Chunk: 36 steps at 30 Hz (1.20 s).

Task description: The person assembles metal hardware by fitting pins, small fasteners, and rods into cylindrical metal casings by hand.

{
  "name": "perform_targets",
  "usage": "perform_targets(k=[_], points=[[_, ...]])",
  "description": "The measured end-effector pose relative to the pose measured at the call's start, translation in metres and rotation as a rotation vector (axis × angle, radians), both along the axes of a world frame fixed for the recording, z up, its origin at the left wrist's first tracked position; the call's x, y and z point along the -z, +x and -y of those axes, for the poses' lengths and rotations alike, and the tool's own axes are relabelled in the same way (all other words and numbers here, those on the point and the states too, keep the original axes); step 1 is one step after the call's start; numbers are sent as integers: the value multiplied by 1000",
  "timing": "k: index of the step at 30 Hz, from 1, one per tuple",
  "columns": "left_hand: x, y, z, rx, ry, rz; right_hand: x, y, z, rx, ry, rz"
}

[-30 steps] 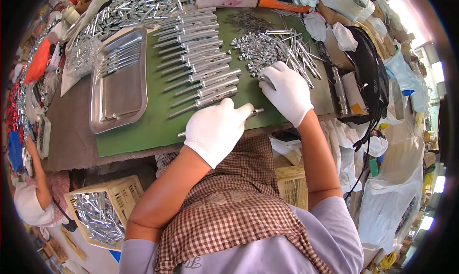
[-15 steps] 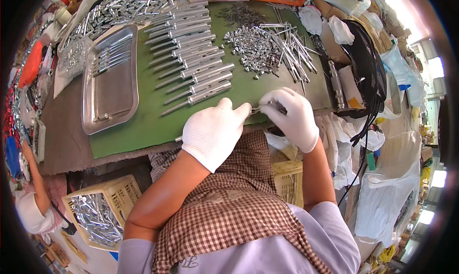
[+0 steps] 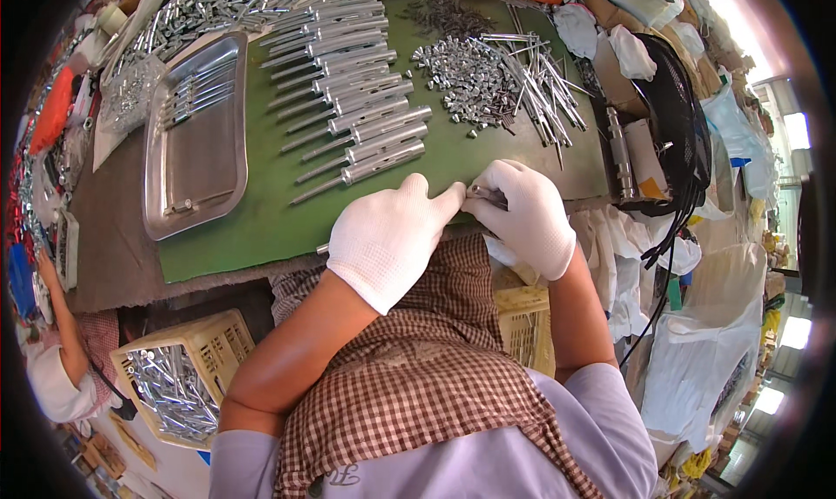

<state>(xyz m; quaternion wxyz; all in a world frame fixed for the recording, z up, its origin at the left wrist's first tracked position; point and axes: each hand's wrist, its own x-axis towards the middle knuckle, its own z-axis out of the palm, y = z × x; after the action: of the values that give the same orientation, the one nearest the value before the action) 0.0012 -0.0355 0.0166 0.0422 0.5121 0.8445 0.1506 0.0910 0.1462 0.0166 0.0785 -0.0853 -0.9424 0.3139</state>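
My left hand (image 3: 392, 238), in a white knit glove, is closed round a metal rod whose end (image 3: 323, 249) sticks out beside the wrist; the rest is hidden. My right hand (image 3: 525, 219), gloved too, pinches a small silver cylindrical metal part (image 3: 489, 196). The fingertips of both hands meet at the green mat's near edge. Beyond my left hand lies a row of silver metal tubes with thin rods (image 3: 383, 155) pointing left. Farther off are a heap of small silver metal pieces (image 3: 461, 74), loose long thin rods (image 3: 549, 107) and small dark pins (image 3: 444, 16).
A steel tray (image 3: 155, 172) with a few thin rods stands left on the green mat (image 3: 235, 251). More metal parts (image 3: 226, 11) are piled behind it. Right are a black mesh bag (image 3: 675, 116) and cable. A yellow crate (image 3: 222, 347) of metal parts is below. Another person's arm (image 3: 65, 312) shows far left.
The right hand has shifted slightly and turned, so the metal part shows more at its fingertips. The hands have drawn closer together. The whole view has moved slightly.
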Motion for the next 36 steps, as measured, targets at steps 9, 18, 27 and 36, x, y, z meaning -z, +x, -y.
perform_targets(k=[9, 18, 27, 36], points=[[-2, -5, -2, 23, -55, -19, -6, -2, -2, 88, -842, -202], [-8, -3, -7, 8, -117, -16, 26, -34, 19, 24, -1726, -649], [-11, 5, -31, 58, -215, -173, 30, -27, 22, 45, -1456, -700], [0, 26, 7, -98, 199, 25, 23, 22, 44, 123, -639, -314]])
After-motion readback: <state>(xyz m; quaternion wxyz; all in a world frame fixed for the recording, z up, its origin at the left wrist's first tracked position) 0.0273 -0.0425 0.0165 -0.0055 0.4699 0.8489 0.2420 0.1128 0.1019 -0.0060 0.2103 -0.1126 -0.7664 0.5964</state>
